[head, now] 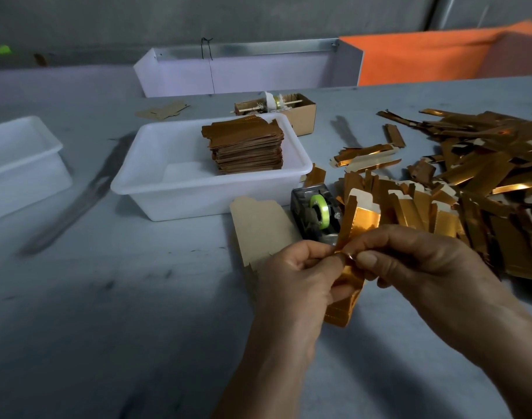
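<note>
Folded carton [347, 285] — metallic gold outside, pale cream inside. Tape roll [320, 208] — lime green. Tub [167, 189] white; stacked blanks [246, 146] brown. Tabletop [107, 297] grey, dark-scuffed.

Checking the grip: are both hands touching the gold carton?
Touching. The head view shows left hand and right hand both pinching the gold carton between thumb and fingers.

Single view, head-worn, wide-angle. Faces forward and down across the counter [113, 313] from the person's side. Nearest, close under the lens: left hand [301, 273] and right hand [419, 261], low and right of centre, pinching a gold carton [344, 300]; forearms enter from the bottom edge. White tub [174, 204] at mid-distance. Grey wall [258, 19] runs along the top. Straight lines bow near the borders.
</note>
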A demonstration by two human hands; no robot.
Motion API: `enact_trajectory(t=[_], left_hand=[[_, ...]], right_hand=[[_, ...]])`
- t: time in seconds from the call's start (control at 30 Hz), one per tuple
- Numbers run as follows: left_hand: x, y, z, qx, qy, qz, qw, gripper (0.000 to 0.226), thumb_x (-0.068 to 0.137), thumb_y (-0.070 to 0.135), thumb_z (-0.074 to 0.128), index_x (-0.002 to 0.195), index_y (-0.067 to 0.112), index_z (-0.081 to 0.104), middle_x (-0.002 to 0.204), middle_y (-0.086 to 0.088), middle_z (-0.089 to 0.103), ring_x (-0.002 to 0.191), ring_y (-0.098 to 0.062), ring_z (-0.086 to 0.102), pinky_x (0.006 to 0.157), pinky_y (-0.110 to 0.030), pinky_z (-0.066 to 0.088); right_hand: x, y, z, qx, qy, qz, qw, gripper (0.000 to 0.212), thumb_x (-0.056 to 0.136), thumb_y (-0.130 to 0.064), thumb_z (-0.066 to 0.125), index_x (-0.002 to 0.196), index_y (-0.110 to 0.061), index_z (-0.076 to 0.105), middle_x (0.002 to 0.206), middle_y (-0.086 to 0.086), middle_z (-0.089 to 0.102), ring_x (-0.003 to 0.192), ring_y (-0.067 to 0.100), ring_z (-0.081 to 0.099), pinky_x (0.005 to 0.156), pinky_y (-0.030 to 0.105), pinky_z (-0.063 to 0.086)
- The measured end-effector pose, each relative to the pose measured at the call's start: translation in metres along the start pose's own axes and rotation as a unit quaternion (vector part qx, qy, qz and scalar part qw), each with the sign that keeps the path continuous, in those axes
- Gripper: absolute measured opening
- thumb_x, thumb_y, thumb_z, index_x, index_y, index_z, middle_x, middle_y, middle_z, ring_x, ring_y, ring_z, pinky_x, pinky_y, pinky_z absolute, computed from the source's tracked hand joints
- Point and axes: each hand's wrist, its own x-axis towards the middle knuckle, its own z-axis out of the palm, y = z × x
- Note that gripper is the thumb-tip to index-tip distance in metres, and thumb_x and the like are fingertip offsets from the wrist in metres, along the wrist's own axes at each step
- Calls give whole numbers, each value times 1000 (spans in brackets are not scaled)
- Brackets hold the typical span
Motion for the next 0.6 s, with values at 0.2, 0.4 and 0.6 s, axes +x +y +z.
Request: enact_trajectory(t=[0.2, 0.4, 0.6], left_hand=[[-1, 0, -3, -4, -11, 10, 1000, 7, 87, 7, 65, 86, 12, 70, 82, -4, 75, 76, -13, 73, 63, -21, 57], [-2, 1, -6, -18, -55, -3, 998, 13, 92, 5, 57, 94, 5, 70, 89, -10, 74, 79, -18, 74, 72, -28, 60], [-3, 0, -7, -7, -49, 17, 999, 17, 89, 18, 62, 90, 3, 70, 87, -12, 74, 81, -21, 73, 72, -29, 60]], right_hand=[[4, 7, 3, -68, 32, 6, 997, 30, 76, -26, 62, 93, -42, 44, 89, -26, 61, 81, -9, 59, 63, 3, 45], [5, 9, 6, -92, 64, 13, 994, 30, 77, -20, 67, 86, -35, 43, 73, -8, 63, 77, -11, 59, 60, 3, 45], [5, 1, 11, -142, 59, 21, 988, 31, 78, -23, 66, 86, -38, 40, 78, -13, 61, 72, -3, 61, 57, 10, 49]])
